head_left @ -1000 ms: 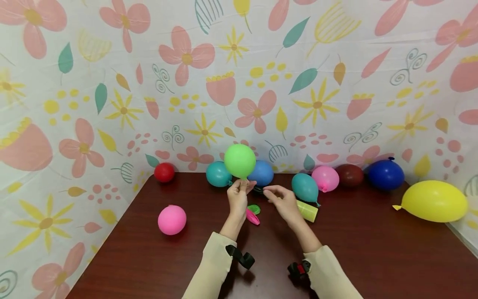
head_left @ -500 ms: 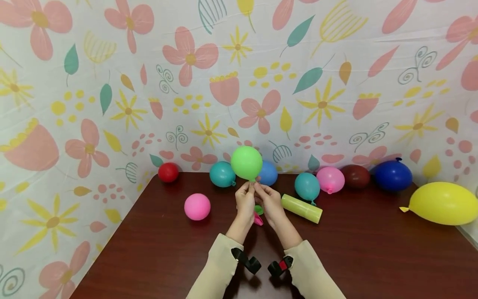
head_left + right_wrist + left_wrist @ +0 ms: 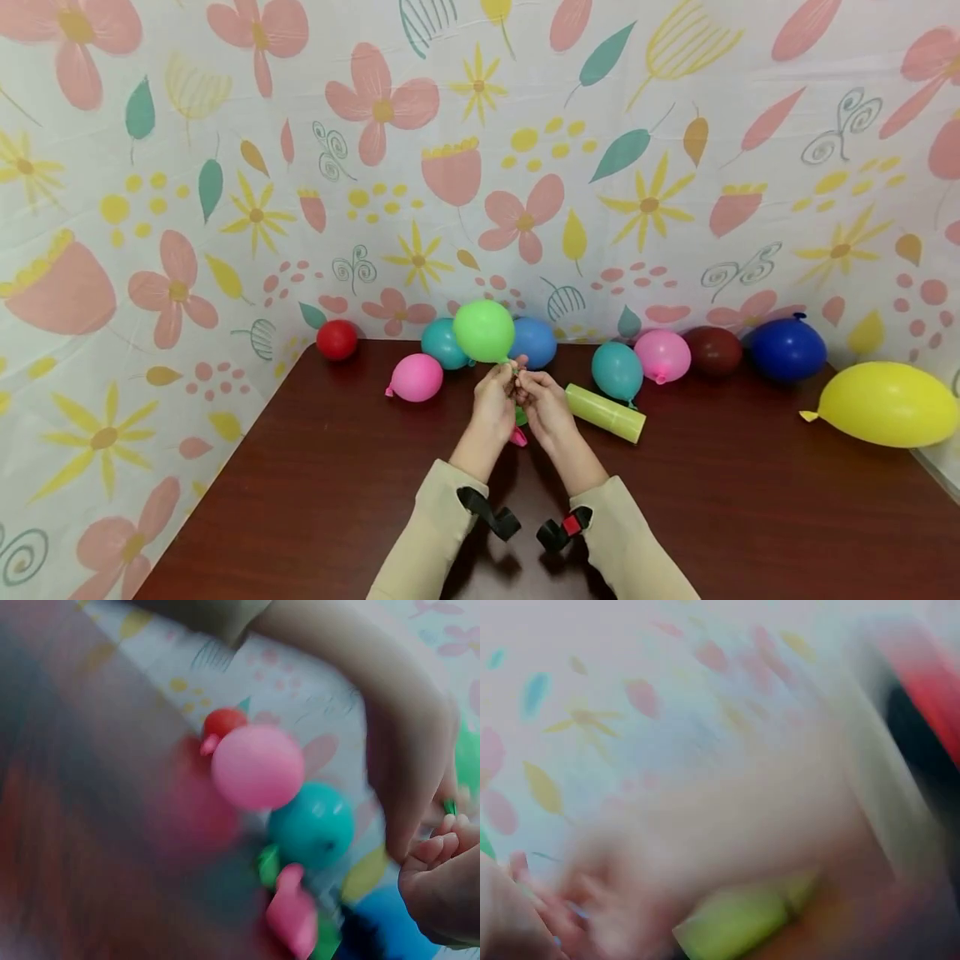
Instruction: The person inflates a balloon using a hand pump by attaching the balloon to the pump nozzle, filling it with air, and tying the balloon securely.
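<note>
In the head view a round, inflated light green balloon [image 3: 483, 331] is up over the back of the table, tilted to the left. My left hand [image 3: 491, 404] pinches its neck from the left. From the other side my right hand [image 3: 546, 407] meets it, fingers curled at the same neck. A bit of green neck [image 3: 450, 806] shows among the fingers in the right wrist view. The fingertips partly hide one another, and the left wrist view is badly blurred. Beneath the hands lie a limp pink balloon [image 3: 294, 913] and a limp green balloon [image 3: 521, 415], both partly covered.
Along the back stand red [image 3: 337, 340], teal [image 3: 617, 371], light blue [image 3: 534, 342], brown [image 3: 712, 352] and dark blue [image 3: 787, 348] balloons. A pink balloon [image 3: 417, 377] sits left of the hands. Right of them lies a yellow-green cylinder [image 3: 604, 412]; a yellow balloon [image 3: 888, 405] is far right.
My right hand has come left to the green balloon's neck, beside my left hand. The green balloon now leans left. The loose pink balloon has rolled right and back toward the teal one.
</note>
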The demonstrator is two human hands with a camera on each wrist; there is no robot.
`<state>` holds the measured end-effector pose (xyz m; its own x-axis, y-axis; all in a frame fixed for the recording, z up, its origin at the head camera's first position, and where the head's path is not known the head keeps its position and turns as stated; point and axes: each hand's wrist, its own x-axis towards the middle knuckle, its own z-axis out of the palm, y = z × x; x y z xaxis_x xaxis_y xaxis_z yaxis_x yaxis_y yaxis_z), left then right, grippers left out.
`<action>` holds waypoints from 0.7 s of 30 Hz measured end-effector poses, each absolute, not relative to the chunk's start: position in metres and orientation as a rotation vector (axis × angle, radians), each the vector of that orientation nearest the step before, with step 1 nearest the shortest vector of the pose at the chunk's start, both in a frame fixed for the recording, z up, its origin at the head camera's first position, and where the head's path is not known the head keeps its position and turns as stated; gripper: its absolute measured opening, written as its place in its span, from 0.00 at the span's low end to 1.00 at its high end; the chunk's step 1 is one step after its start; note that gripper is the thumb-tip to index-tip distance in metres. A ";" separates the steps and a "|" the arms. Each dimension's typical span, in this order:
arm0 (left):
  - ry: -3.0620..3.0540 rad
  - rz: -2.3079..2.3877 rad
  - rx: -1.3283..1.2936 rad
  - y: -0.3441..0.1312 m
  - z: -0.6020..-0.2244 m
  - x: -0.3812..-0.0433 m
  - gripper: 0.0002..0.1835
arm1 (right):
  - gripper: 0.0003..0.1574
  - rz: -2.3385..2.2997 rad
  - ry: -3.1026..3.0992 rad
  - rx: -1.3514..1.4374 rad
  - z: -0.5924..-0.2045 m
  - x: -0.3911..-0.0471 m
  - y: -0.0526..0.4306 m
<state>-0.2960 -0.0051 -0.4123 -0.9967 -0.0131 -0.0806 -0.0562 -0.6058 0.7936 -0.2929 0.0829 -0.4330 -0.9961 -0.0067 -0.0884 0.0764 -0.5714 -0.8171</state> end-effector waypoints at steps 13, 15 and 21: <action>1.652 2.581 -0.128 -0.037 -0.402 -0.309 0.13 | 0.17 -2.473 1.803 0.069 -0.437 -0.301 0.129; 1.835 2.494 -0.056 -0.035 -0.405 -0.307 0.12 | 0.14 -2.422 1.953 0.014 -0.432 -0.300 0.131; 2.295 2.237 0.150 -0.028 -0.411 -0.302 0.14 | 0.04 -1.964 2.789 -0.495 -0.417 -0.289 0.115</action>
<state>-0.3019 -0.0280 -0.4114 -0.9934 0.0202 0.1133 0.1137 0.0245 0.9932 -0.2894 0.1153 -0.4170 -0.9133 -0.0556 0.4034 -0.3985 0.3255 -0.8574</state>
